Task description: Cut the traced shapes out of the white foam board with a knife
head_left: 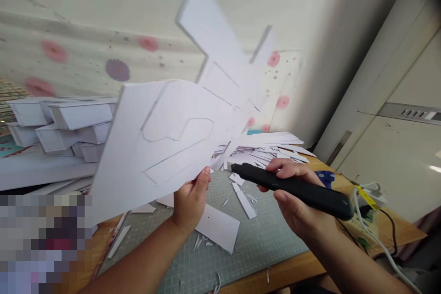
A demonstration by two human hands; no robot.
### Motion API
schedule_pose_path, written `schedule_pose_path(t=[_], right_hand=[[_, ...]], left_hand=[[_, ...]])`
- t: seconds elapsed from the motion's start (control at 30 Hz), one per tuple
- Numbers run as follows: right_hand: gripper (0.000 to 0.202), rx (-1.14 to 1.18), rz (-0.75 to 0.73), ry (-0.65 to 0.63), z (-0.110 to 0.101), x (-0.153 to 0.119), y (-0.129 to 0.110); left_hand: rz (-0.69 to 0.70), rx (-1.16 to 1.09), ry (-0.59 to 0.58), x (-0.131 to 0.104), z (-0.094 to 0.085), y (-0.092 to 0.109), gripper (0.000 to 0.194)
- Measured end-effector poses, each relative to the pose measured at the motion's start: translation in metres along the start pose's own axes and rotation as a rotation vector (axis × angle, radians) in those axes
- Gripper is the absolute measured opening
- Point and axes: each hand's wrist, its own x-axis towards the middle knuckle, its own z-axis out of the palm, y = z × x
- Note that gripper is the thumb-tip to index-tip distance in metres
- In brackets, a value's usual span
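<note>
My left hand (pixel 191 200) pinches the lower edge of a large white foam board (pixel 138 138), raised and tilted above the mat. Pencil outlines run across the board, and its upper right part is cut into angular projections, slightly blurred. My right hand (pixel 299 197) is wrapped round a black pen-shaped cutting tool (pixel 292 190), whose tip points left, close to the board's lower right edge. Whether the tip touches the board I cannot tell. Below lies a green cutting mat (pixel 268 234) with a white rectangular offcut (pixel 220 227) and thin shavings.
White folded box shapes (pixel 76 124) are stacked at the left. A pile of white strips (pixel 272 149) lies behind the mat. At the right are a blue object (pixel 325 178), a power adapter (pixel 367 223) with cables, and a white cabinet (pixel 396 147).
</note>
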Motion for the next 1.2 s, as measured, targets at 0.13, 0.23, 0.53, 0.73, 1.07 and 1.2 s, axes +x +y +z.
schedule_pose_path(t=[0.13,0.23,0.53,0.73,1.07,1.2], right_hand=[[0.014,-0.477,-0.207,-0.05,-0.012,0.005,-0.004],[0.013,-0.663,-0.175,-0.048,-0.023,0.015,0.009],[0.045,-0.443,0.317,0.123,-0.022,0.025,0.054],[0.041,-0.311,0.4,0.113,-0.02,0.027,0.048],[0.041,-0.362,0.374,0.068,-0.018,0.027,0.05],[0.043,-0.396,0.34,0.026,-0.015,0.027,0.053]], left_hand=[[-0.005,-0.023,-0.067,-0.006,-0.001,0.005,0.036],[-0.005,-0.062,-0.112,-0.007,-0.002,0.008,0.036],[-0.069,-0.188,-0.245,-0.003,-0.002,0.001,0.043],[-0.168,-0.227,-0.336,0.005,-0.002,-0.003,0.023],[-0.396,-0.308,-0.523,-0.003,0.014,-0.018,0.038],[-0.373,-0.297,-0.557,-0.012,0.017,-0.016,0.044]])
